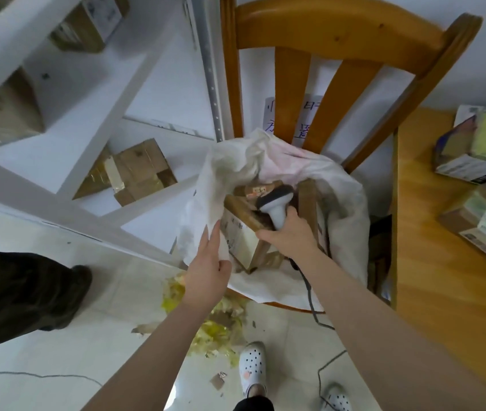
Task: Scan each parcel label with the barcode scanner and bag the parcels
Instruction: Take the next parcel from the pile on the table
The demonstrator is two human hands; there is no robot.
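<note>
A large white woven bag (345, 203) sits open on a wooden chair (339, 34). Several cardboard parcels lie inside it, one with a white label (237, 232). My right hand (289, 235) is inside the bag's mouth and grips the handle of a grey and white barcode scanner (275, 203), whose head points down at the parcels. Its cable (310, 295) trails over the bag's edge to the floor. My left hand (209, 265) pinches the bag's left rim and holds it open.
A white shelf unit (57, 185) with cardboard boxes (138, 170) stands to the left. A wooden table (443, 262) at right carries two labelled parcels (484, 223). Yellow tape scraps (215, 330) litter the tiled floor. Another person's dark trouser leg (19, 292) stands at left.
</note>
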